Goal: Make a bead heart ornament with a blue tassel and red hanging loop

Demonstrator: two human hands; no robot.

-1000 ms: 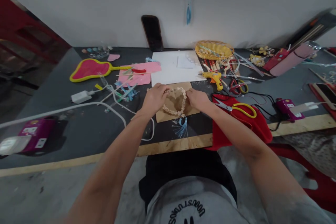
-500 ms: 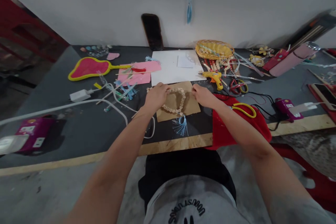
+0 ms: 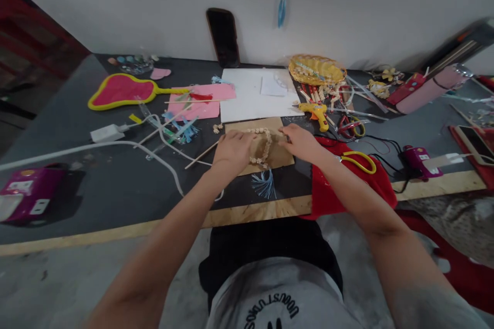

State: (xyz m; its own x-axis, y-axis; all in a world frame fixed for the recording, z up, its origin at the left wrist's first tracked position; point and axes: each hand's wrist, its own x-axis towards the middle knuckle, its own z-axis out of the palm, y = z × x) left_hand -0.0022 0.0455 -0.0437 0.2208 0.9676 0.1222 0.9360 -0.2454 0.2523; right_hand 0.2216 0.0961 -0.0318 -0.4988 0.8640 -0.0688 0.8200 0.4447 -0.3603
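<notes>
A ring of small cream-coloured pieces [image 3: 267, 148] lies on a sheet of brown cardboard [image 3: 283, 160]. Below the ring, a light-blue tassel [image 3: 264, 185] spreads over the dark table top. My left hand [image 3: 234, 150] rests palm down over the left part of the ring, fingers stretched out and covering that side. A thin wooden stick [image 3: 201, 156] shows just left of it. At the cardboard's right edge is my right hand [image 3: 298, 143], fingers curled together; what they hold, if anything, is hidden. Several small cream pieces [image 3: 217, 128] lie beyond my left hand.
A yellow glue gun [image 3: 314, 113] and scissors [image 3: 352, 126] lie beyond my right hand, above yellow-handled pliers [image 3: 358, 162] on a red cloth [image 3: 347, 195]. Behind are a white board [image 3: 243, 105] and a yellow basket [image 3: 318, 69]. White cables [image 3: 154, 151] cross the left side.
My left hand has moved from gripping near the ring's top to lying flat over its left side. Loose cream pieces and the stick now show beside it. My right hand has barely moved.
</notes>
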